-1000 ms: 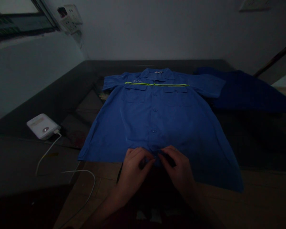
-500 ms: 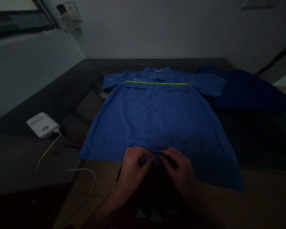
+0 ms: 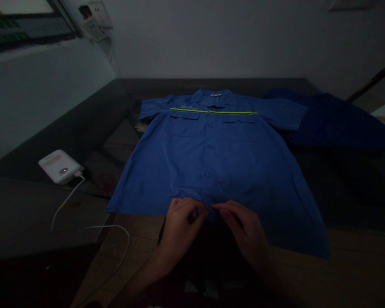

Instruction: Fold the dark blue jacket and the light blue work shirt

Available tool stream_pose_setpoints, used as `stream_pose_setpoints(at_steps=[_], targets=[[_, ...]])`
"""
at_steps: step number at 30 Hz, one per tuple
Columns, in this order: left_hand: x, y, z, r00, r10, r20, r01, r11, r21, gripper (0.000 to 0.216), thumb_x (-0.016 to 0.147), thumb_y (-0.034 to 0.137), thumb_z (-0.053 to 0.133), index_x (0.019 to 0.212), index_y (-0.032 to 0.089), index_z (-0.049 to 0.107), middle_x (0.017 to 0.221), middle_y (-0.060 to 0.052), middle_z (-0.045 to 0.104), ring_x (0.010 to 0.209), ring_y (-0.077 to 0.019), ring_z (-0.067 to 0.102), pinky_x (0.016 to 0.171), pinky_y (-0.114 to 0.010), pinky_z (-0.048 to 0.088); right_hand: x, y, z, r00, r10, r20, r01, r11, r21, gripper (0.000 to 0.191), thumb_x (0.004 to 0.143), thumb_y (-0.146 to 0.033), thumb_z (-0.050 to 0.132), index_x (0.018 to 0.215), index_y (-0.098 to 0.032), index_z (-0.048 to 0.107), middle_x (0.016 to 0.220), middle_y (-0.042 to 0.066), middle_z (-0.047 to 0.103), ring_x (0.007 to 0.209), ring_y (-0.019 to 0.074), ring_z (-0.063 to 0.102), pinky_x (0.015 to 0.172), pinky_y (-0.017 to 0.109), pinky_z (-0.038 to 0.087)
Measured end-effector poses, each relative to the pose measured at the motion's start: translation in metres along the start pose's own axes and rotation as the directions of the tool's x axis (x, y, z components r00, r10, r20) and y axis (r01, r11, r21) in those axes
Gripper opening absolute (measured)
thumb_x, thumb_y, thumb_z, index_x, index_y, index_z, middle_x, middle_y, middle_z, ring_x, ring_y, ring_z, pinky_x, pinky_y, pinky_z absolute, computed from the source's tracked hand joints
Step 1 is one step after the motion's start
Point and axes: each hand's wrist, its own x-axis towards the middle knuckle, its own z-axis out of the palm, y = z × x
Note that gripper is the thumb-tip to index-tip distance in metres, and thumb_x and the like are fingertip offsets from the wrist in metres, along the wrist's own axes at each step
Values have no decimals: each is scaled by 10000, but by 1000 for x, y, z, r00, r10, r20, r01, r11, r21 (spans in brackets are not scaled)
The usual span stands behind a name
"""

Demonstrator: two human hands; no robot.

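Observation:
A blue short-sleeved work shirt (image 3: 211,162) with a yellow-green chest stripe lies flat, front up, on a dark table. Its collar points away from me and its hem hangs toward me. My left hand (image 3: 181,224) and my right hand (image 3: 244,229) meet at the bottom middle of the shirt, by the button line. Both hands have their fingers pinched on the hem fabric. What the fingertips grip beneath the cloth is hidden in the dim light.
A white power bank (image 3: 60,167) lies on the table's left, with a white cable (image 3: 93,231) trailing toward me. A second dark blue garment (image 3: 336,124) lies at the right rear. A wall with a socket panel (image 3: 94,19) stands behind; wooden floor shows below.
Both hands stay pinched at the shirt hem with only small finger movements. The view has shifted slightly.

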Motion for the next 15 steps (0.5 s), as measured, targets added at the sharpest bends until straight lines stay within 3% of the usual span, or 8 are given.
stream_pose_setpoints(at_steps=[2, 8, 15], targets=[[0, 0, 0, 1000, 1, 1, -1, 1000, 5, 95, 793, 132, 637, 731, 204, 636, 688, 34, 669, 643, -140, 595, 680, -306, 396, 2, 0, -1, 1000, 21, 18, -21, 1000, 11, 254, 929, -259, 466, 860, -221, 708, 783, 22, 706, 719, 159, 663, 658, 250, 515], [-2, -3, 0, 1000, 8, 3, -8, 1000, -24, 133, 793, 92, 601, 737, 203, 648, 702, 29, 685, 665, -143, 623, 674, -288, 438, 9, 2, 0, 998, 60, -5, -60, 998, -17, 87, 827, -241, 603, 784, -210, 671, 755, 16, 704, 712, 178, 666, 653, 274, 518], [-6, -7, 1, 999, -39, 19, 41, 990, -138, 167, 797, 83, 556, 765, 195, 675, 737, 11, 714, 664, -131, 656, 630, -222, 498, 14, 6, -3, 996, 42, 76, -42, 999, -1, 84, 819, -229, 612, 763, -211, 671, 744, 10, 699, 704, 167, 662, 648, 270, 516]])
